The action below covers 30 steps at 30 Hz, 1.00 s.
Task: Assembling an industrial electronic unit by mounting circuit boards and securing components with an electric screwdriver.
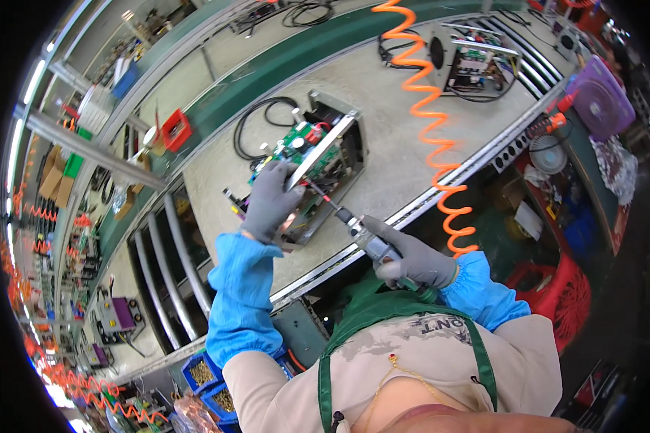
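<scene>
Gripping hard on the right side of the action, the gloved right hand (417, 257) had its fingers curled round the body of a power screwdriver (372, 240), and that tool pointed up and leftward, its thin bit reaching right into the device (318, 166)! Whether the tip met a screw was too small to tell. Over on the other flank, the gloved left hand (271, 200) came in half closed, fingers bent and fingertips up against the near end of a pale metal strip (325, 150) on that same device; pinching it or merely pressing it, one couldn't say.

And the device itself? It sat on the grey table (213, 173), straight ahead of the person, metal frame tilted to view, with a green circuit board (296, 148) showing beside the strip and a black cable (242, 130) looped just behind to the left. Blue sleeves (244, 289) covered both forearms. To the right of the device hung an orange coiled hose (451, 191), and beyond it, well apart at the table's far right, stood a second device (477, 65), its insides exposed too.
</scene>
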Available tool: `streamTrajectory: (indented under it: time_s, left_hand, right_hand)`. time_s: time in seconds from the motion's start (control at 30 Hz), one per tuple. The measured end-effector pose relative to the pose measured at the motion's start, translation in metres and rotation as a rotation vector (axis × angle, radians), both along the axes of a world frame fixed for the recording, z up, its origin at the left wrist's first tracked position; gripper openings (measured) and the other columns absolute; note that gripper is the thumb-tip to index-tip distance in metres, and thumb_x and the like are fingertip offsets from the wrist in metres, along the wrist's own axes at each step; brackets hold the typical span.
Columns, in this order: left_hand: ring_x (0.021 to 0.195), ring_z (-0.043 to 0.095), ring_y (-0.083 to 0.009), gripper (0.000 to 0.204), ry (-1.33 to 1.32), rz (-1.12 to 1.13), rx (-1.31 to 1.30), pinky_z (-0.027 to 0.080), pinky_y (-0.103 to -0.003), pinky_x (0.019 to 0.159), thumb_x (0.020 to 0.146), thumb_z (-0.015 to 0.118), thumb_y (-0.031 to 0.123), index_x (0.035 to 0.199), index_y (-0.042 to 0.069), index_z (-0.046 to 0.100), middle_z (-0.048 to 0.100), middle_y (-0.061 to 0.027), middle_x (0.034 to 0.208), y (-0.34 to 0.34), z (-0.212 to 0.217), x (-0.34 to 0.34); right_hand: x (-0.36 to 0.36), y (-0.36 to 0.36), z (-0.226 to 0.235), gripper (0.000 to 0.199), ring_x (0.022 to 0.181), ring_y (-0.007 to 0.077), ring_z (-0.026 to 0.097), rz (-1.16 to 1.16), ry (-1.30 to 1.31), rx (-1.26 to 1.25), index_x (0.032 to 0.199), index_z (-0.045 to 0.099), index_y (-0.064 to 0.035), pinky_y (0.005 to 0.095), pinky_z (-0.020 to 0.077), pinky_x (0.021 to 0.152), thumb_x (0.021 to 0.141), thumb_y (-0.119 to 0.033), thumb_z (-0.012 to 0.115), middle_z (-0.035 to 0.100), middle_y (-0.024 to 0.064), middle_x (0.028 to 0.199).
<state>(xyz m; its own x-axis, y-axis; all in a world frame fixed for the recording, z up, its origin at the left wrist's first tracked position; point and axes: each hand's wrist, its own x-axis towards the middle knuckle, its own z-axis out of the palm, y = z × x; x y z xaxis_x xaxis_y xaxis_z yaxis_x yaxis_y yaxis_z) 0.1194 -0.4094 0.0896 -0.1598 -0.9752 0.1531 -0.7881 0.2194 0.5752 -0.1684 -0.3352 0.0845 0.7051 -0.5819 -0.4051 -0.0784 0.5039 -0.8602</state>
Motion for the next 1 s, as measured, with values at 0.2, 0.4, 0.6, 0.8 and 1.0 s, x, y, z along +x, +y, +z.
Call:
streamTrajectory:
  time_s: [0.2, 0.4, 0.6, 0.8, 1.0]
  left_hand:
    - [0.095, 0.057, -0.0312, 0.039, 0.083, 0.011, -0.03, 0.045, -0.036, 0.085, 0.073, 0.065, 0.011, 0.111, 0.002, 0.061, 0.056, -0.0165, 0.102, 0.004, -0.003, -0.002]
    - [0.096, 0.057, -0.0273, 0.036, 0.128, 0.041, 0.034, 0.044, -0.034, 0.086, 0.073, 0.064, 0.009, 0.108, -0.001, 0.061, 0.056, -0.0145, 0.101, 0.005, 0.007, -0.012]
    - [0.095, 0.057, -0.0223, 0.031, 0.261, 0.181, 0.159, 0.045, -0.031, 0.086, 0.07, 0.062, 0.002, 0.101, -0.002, 0.063, 0.058, -0.011, 0.101, 0.0, 0.013, -0.019]
    - [0.092, 0.057, -0.0189, 0.032, 0.222, 0.281, 0.157, 0.045, -0.028, 0.082, 0.068, 0.064, -0.001, 0.1, -0.001, 0.064, 0.058, -0.0092, 0.1, -0.003, 0.019, -0.024]
    - [0.086, 0.056, -0.0141, 0.033, 0.305, 0.359, 0.238, 0.046, -0.024, 0.077, 0.067, 0.066, -0.001, 0.101, -0.002, 0.065, 0.057, -0.0076, 0.1, -0.002, 0.023, -0.029]
  right_hand:
    - [-0.084, -0.017, -0.026, 0.085, 0.102, 0.0275, 0.06, 0.317, 0.326, -0.503, 0.138, 0.038, -0.0092, 0.0359, 0.0453, 0.091, 0.062, -0.021, 0.073, 0.06, 0.0158, 0.112]
    - [-0.176, -0.084, -0.053, 0.053, 0.091, 0.0369, 0.062, 0.702, 1.146, -0.579, 0.111, 0.061, -0.0111, 0.0449, 0.0497, 0.078, 0.064, -0.034, 0.067, 0.066, 0.0167, 0.097]
    - [-0.235, -0.2, -0.121, 0.038, 0.089, 0.0355, 0.065, 0.776, 1.409, -0.769, 0.09, 0.07, -0.0028, 0.043, 0.051, 0.078, 0.086, -0.035, 0.05, 0.068, 0.0175, 0.092]
    - [-0.213, -0.249, -0.127, 0.029, 0.093, 0.0348, 0.063, 0.819, 1.523, -0.794, 0.097, 0.068, -0.0048, 0.0424, 0.0508, 0.081, 0.081, -0.027, 0.06, 0.067, 0.0155, 0.103]
    - [-0.106, -0.263, -0.144, 0.048, 0.115, 0.0296, 0.052, 0.2, 1.189, -1.045, 0.124, 0.055, -0.0118, 0.0431, 0.0446, 0.091, 0.08, -0.028, 0.061, 0.053, 0.0149, 0.128]
